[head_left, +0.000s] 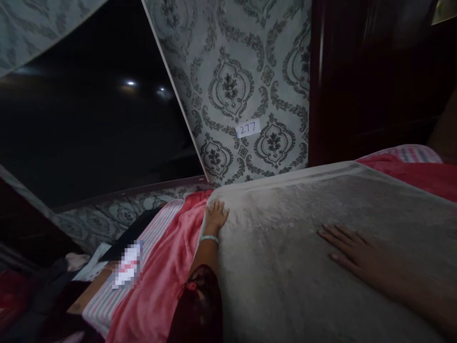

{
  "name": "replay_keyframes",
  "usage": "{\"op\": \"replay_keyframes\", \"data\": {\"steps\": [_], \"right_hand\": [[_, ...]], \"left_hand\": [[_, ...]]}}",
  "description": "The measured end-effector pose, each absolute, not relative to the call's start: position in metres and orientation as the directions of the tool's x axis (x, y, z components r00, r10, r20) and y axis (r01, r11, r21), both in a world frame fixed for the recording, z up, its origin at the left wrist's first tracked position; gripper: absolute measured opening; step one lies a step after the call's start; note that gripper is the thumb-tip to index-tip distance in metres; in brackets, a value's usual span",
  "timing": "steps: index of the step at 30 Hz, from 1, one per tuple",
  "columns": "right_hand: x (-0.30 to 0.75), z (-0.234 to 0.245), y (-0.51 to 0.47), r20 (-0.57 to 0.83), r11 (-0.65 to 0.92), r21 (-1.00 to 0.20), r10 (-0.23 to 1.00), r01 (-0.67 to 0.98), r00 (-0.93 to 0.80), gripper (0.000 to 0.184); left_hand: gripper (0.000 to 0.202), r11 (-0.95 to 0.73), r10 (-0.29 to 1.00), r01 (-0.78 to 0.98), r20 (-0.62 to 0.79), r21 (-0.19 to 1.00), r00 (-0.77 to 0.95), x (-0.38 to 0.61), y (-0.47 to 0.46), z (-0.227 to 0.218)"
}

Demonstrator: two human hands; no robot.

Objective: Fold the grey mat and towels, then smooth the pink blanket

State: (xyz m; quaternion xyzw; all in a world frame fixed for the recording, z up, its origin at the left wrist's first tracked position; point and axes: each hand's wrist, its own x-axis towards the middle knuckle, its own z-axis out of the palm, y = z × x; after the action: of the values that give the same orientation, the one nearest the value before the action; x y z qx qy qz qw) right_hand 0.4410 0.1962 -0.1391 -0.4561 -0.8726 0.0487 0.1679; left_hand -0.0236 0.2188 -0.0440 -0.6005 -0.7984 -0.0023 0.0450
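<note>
A large grey blanket with a pale border along its far edge lies spread in front of me. My left hand, with a light bracelet at the wrist, rests palm down near the blanket's far left corner, fingers apart. Flat on the right part of the same blanket lies my right hand, its fingers stretched out and nothing in them. Under the grey blanket, a pink blanket shows along the left side, and a red-pink cloth shows at the far right.
Striped bedding borders the pink blanket on the left, with a blurred white item on it. A dark television hangs on the patterned wall, beside a paper label reading 277. Dark red wooden furniture stands at right.
</note>
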Motion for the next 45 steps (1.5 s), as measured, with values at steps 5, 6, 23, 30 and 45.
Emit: {"op": "replay_keyframes", "data": {"steps": [5,6,23,30,45], "right_hand": [[0.442,-0.145,0.197,0.269,0.582,-0.239,0.809,0.778,-0.523,0.069],[0.442,-0.143,0.196,0.265,0.578,-0.244,0.812,0.779,-0.520,0.069],[0.425,-0.091,0.177,0.202,0.543,-0.375,0.839,0.751,-0.506,0.065],[0.421,-0.080,0.183,0.219,0.564,-0.349,0.826,0.749,-0.520,0.064],[0.507,-0.072,0.341,0.124,0.202,-0.183,0.976,0.962,-0.181,0.064]], "left_hand": [[0.068,0.325,0.944,0.945,0.071,-0.034,-0.322,-0.043,0.243,-0.041],[0.068,0.337,0.940,0.941,0.068,-0.028,-0.335,-0.046,0.248,-0.040],[0.074,0.433,0.901,0.900,0.065,-0.047,-0.430,-0.020,0.269,-0.014],[0.060,0.052,0.998,0.997,0.048,-0.060,-0.049,0.061,0.228,-0.043],[0.057,0.042,0.995,0.999,0.097,-0.029,-0.039,0.056,0.228,-0.053]]}}
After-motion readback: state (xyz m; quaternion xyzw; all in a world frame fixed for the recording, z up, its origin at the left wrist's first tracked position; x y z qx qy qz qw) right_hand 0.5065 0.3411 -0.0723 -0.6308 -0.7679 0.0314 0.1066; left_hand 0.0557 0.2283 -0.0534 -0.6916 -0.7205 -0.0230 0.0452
